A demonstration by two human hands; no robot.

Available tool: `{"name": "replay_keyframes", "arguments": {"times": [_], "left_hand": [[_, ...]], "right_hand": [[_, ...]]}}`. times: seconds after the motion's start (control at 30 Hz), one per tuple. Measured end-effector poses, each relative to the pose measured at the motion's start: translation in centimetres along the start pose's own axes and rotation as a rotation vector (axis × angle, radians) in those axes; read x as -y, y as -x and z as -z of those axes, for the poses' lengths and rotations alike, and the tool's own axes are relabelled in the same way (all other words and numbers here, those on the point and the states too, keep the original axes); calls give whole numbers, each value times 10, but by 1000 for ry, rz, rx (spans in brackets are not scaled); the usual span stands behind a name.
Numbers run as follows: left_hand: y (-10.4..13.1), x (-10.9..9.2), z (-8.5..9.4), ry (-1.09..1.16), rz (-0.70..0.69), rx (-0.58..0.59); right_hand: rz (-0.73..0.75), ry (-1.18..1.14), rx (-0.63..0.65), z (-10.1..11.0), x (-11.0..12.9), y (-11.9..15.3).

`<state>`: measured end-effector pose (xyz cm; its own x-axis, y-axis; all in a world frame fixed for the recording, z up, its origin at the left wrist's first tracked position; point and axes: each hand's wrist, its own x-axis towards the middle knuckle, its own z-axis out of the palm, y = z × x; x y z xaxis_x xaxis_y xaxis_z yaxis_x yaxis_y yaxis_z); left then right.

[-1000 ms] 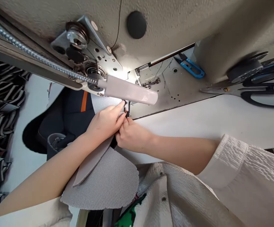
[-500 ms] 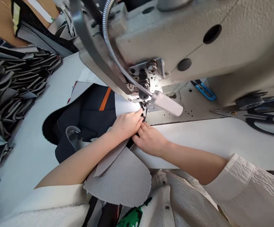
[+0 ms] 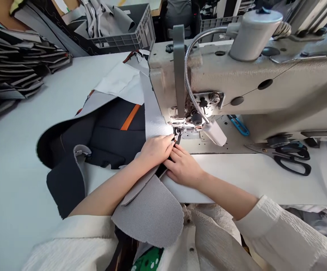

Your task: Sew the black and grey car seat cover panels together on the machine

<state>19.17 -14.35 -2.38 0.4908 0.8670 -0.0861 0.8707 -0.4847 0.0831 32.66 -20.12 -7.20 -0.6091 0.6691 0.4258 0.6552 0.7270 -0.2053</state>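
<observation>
Both hands are at the needle area of a sewing machine [image 3: 248, 94]. A padded fabric piece [image 3: 109, 141], dark navy with an orange stripe and grey mesh backing, spreads left of the needle under my left arm. My left hand [image 3: 157, 150] is closed on its edge just before the presser foot [image 3: 177, 130], fingertips bent down. Touching it on the right, my right hand [image 3: 184, 165] has its fingers together on the same edge. A grey mesh flap [image 3: 150, 212] hangs toward my lap. The fingertips partly hide the edge.
Blue thread snips [image 3: 238, 125] and black-handled scissors [image 3: 290, 159] lie right of the needle. A lamp [image 3: 214, 133] on a bent metal neck hangs close above my hands. Stacked fabric pieces [image 3: 13, 67] stand at left, with a grey crate [image 3: 124, 39] behind the table.
The view has tilted up and shifted, so more of the machine top and the crate shows. Both hands stay together on the fabric edge by the needle.
</observation>
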Motion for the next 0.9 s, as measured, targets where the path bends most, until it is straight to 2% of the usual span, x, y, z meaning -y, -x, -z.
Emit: {"name": "replay_keyframes", "arguments": {"times": [0.27,0.33,0.43,0.57,0.67,0.73,0.83,0.9], "left_hand": [[0,5,-2,120,-30,-52],[2,13,0,108,-35,-41],[20,47,5,121,3,-65],[78,111,12,132,155,-91],[126,139,28,122,255,62],[146,141,47,157,275,230],[144,126,78,185,260,431],[122,112,90,154,239,441]], "right_hand": [[-34,-73,7,3,2,1],[-11,-87,4,4,2,3],[93,-128,-27,5,2,6],[224,-175,-56,8,3,8],[220,-187,-55,7,3,9],[219,-200,-35,5,3,10],[218,-221,1,4,2,9],[206,-236,21,3,2,9]]}}
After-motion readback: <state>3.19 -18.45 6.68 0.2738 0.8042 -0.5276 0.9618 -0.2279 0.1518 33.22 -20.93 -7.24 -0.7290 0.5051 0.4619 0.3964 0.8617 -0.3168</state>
